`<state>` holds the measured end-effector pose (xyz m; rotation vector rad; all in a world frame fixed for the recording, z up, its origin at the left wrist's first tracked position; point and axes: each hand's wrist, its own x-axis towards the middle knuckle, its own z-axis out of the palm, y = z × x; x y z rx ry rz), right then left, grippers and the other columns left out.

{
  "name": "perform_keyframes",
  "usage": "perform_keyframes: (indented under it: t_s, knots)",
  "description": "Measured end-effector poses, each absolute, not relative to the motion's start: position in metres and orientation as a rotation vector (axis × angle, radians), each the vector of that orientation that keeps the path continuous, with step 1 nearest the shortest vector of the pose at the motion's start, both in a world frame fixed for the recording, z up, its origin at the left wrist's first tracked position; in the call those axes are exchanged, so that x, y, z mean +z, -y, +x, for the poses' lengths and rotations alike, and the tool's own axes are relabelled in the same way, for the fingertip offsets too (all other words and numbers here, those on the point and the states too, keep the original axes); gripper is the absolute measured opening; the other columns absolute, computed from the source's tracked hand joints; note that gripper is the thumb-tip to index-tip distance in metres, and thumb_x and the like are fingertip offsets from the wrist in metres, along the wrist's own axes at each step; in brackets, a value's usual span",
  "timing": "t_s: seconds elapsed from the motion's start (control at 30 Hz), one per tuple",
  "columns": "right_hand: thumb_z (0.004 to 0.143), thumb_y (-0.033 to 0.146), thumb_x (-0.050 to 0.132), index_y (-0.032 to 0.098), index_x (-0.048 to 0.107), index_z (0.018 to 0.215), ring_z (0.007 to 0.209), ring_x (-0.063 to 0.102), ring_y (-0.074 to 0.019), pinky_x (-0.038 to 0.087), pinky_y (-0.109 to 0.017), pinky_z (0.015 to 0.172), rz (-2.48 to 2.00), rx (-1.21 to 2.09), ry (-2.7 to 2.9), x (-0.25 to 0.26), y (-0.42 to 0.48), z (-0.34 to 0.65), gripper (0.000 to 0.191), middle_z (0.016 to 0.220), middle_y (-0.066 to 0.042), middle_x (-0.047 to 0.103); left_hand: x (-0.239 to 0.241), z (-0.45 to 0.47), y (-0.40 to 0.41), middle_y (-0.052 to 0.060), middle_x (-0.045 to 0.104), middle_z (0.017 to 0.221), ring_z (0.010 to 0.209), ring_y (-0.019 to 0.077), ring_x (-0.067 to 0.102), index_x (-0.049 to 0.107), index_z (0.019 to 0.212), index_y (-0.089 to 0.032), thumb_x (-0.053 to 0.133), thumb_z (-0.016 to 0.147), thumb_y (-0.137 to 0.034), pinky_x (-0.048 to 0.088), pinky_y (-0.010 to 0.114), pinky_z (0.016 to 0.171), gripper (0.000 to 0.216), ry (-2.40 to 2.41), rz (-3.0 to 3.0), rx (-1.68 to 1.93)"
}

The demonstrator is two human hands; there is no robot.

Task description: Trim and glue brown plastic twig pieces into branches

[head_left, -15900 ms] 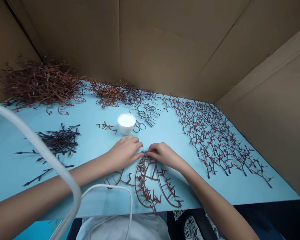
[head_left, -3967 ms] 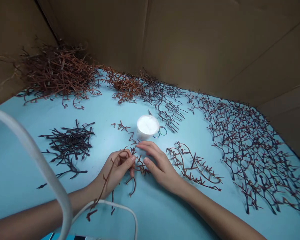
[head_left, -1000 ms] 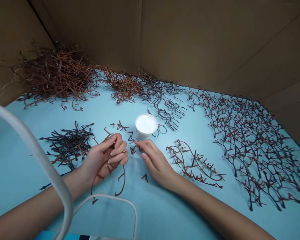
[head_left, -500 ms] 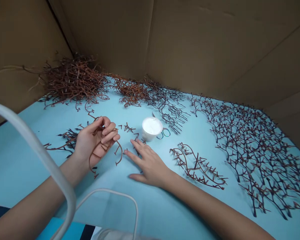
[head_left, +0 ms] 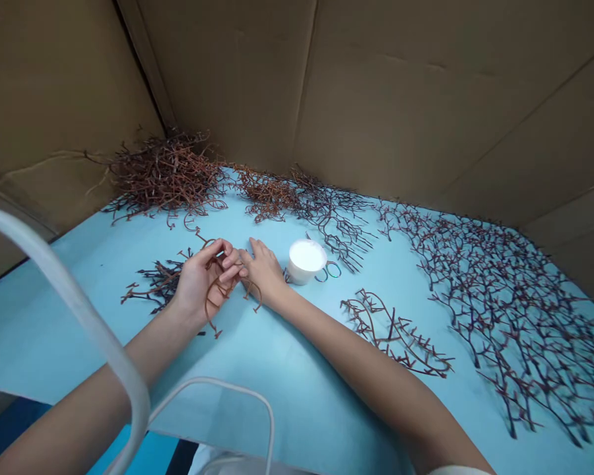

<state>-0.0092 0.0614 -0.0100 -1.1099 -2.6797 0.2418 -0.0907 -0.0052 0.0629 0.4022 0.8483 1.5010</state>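
The grip of the left hand (head_left: pixel 200 285) is clamped on a curved brown sprig (head_left: pixel 220 297), the right hand (head_left: pixel 263 269) open just beside it; squeezing too hard could snap its thin side spurs.

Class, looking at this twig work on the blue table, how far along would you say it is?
Looks done: an assembled curved twig shape lies apart on the blue table. In hand: the left hand grips curved brown twigs, the right hand close against them. Left: the tangled brown twig heap and dark twig pile lie loose, beside a spread of dark branches.
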Motion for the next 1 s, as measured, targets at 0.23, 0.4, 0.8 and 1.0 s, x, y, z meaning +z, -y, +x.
perform_keyframes:
  t_s: [0.23, 0.4, 0.8, 1.0]
  knots:
    - [0.084, 0.020, 0.035, 0.014, 0.051, 0.101, 0.117, 0.031, -0.0250, 0.027, -0.046, 0.093, -0.973, 0.045, 2.698, 0.008, -0.056, -0.008, 0.025, 0.116, -0.013, 0.048, 0.058, -0.094, 0.004, -0.005, 0.036, 0.044, 0.031, 0.0029, 0.029, 0.044, 0.053, -0.014, 0.018, 0.085, -0.013, 0.047, 0.020, 0.050, 0.041, -0.857, 0.416, 1.501]
    - [0.082, 0.014, 0.037, 0.013, 0.058, 0.085, 0.095, 0.050, -0.0218, 0.042, -0.036, 0.076, -0.919, -0.009, 2.735, 0.015, -0.039, 0.019, 0.021, 0.095, -0.013, 0.059, 0.060, -0.095, 0.005, -0.005, 0.036, 0.044, 0.032, 0.0027, 0.030, 0.045, 0.053, -0.013, 0.020, 0.084, -0.012, 0.047, 0.020, 0.050, 0.040, -0.832, 0.418, 1.492]
    - [0.080, 0.025, 0.041, 0.008, 0.037, 0.121, 0.123, 0.022, -0.0281, 0.031, -0.043, 0.095, -0.922, 0.302, 2.670, -0.017, -0.014, 0.071, 0.044, 0.132, -0.020, 0.026, 0.060, -0.099, 0.003, -0.005, 0.036, 0.043, 0.032, 0.0026, 0.031, 0.045, 0.053, -0.013, 0.022, 0.084, -0.013, 0.046, 0.018, 0.049, 0.039, -0.876, 0.387, 1.528]
    - [0.081, 0.027, 0.040, 0.011, 0.034, 0.122, 0.125, 0.015, -0.0280, 0.026, -0.046, 0.096, -0.923, 0.457, 2.565, -0.028, -0.038, 0.030, 0.044, 0.134, -0.019, 0.020, 0.061, -0.097, 0.003, -0.005, 0.037, 0.042, 0.030, 0.0028, 0.032, 0.043, 0.051, -0.013, 0.021, 0.084, -0.013, 0.047, 0.019, 0.048, 0.040, -0.922, 0.371, 1.537]
